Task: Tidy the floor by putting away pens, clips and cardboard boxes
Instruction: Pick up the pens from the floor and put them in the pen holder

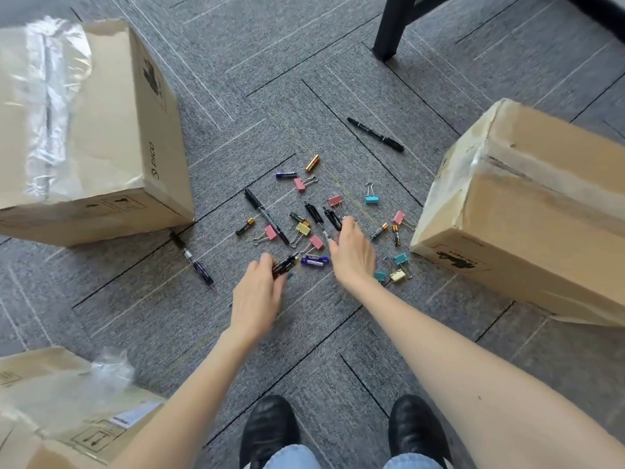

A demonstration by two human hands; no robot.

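A dark cylindrical battery (285,264) is pinched in the left hand (257,292), while the right hand (351,252) is spread over a black pen (333,219). Pastel binder clips (372,199) and more pens are scattered on grey carpet (304,96), flanked by brown cardboard boxes (527,211).

Clips (316,242) and pens (265,216) lie between two boxes (101,130).

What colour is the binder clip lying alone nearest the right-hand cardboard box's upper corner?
Light blue binder clip, with silver wire handles; head view.
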